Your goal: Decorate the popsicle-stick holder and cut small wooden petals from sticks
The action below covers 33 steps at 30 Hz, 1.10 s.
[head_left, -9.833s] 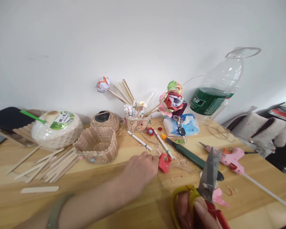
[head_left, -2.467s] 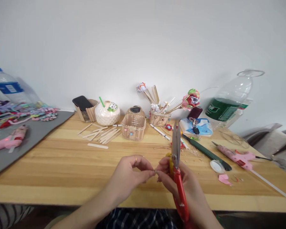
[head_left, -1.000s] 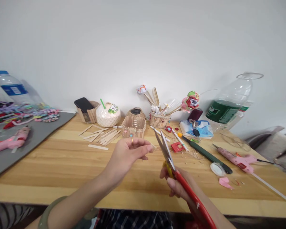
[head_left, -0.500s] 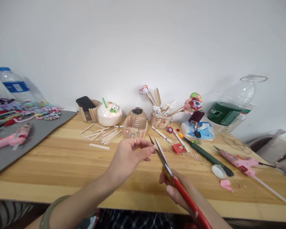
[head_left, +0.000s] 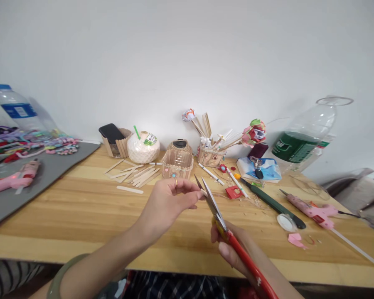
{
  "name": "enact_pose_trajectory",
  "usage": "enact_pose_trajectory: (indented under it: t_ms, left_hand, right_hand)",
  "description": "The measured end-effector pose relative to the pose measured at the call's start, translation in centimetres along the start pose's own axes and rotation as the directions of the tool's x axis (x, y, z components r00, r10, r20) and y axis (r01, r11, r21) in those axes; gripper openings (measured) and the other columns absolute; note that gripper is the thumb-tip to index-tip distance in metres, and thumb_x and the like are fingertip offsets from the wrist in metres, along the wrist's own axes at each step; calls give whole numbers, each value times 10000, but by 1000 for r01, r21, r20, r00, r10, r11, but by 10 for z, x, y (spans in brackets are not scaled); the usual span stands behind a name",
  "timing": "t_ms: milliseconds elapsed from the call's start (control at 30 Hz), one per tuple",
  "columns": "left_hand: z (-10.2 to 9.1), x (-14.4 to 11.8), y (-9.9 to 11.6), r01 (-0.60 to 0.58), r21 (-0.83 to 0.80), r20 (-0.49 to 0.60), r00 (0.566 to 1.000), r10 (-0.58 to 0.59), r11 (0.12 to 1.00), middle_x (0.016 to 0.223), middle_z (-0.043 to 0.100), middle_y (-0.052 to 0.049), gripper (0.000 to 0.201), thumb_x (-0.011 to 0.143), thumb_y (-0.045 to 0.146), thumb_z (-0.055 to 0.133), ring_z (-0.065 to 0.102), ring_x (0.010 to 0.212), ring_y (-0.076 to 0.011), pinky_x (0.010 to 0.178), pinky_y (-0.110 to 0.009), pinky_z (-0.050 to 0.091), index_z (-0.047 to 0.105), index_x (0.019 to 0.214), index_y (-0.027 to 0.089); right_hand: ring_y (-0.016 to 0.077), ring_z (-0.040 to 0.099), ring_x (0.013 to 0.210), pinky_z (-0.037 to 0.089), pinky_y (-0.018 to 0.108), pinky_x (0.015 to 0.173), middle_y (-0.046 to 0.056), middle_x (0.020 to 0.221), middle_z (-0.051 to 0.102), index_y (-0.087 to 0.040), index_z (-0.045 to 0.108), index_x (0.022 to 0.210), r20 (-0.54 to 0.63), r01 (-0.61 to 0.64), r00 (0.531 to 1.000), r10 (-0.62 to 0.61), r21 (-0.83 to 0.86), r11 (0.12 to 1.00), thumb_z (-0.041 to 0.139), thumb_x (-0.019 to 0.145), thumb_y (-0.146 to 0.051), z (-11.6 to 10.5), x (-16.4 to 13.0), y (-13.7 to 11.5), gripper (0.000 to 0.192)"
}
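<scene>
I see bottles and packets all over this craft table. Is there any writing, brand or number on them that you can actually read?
None can be read.
Green label on the big clear bottle: white marks, too blurred.
Blue label on the small water bottle: white print, too small.
Green and white sticker on the white round container: blurred.
Blue tissue packet: no legible print.
Scissors in the right hand: no lettering visible.

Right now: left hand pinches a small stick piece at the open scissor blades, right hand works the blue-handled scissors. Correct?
Not quite. The head view shows the scissors have red and yellow handles, not blue. The rest holds: the left hand pinches a small stick piece between the open blades, and the right hand works the scissors.
</scene>
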<state>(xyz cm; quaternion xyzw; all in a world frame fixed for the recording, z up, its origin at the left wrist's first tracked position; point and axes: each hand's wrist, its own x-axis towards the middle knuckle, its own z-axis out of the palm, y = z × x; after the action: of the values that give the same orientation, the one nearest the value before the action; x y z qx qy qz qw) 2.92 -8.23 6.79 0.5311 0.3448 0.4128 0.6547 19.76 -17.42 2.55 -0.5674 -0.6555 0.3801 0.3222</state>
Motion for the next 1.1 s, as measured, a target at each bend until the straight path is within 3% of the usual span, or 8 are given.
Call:
enact_pose_trajectory:
  t_ms: [400, 700, 933, 1100]
  left_hand:
    - [3, -5, -1, -40, 24, -36, 999, 41, 999, 662, 680, -2, 37, 642, 185, 699, 589, 653, -120, 595, -216, 509, 683, 632, 153]
    - [1, -5, -2, 14, -88, -1, 1000, -15, 996, 642, 680, 16, 59, 658, 187, 708, 635, 666, -116, 540, -174, 513, 661, 677, 157]
    - [1, -3, -4, 40, -139, 34, 999, -36, 989, 623, 696, 16, 67, 648, 175, 726, 651, 635, -104, 504, -143, 498, 664, 661, 155]
    - [0, -4, -6, 21, -161, 13, 1000, -19, 987, 629, 709, 5, 73, 644, 174, 739, 654, 621, -101, 505, -140, 501, 670, 656, 150]
  right_hand:
    - [154, 417, 590, 334, 258, 517, 1, 674, 483, -206, 447, 762, 22, 17, 1000, -17, 3, 1000, 343, 772, -765, 1, 2, 4, 569]
    - [143, 339, 580, 279, 262, 533, -25, 640, 403, -206, 406, 717, -43, -81, 996, 77, -87, 993, 311, 715, -827, 4, 3, -5, 629]
    - [146, 380, 554, 290, 264, 521, -18, 626, 466, -199, 473, 774, -55, -87, 995, 83, -79, 993, 380, 730, -784, 4, 1, -1, 593]
    - [170, 461, 621, 358, 278, 565, 11, 691, 538, -202, 538, 809, -34, -7, 999, 8, 28, 1000, 425, 746, -753, 2, 0, 4, 567]
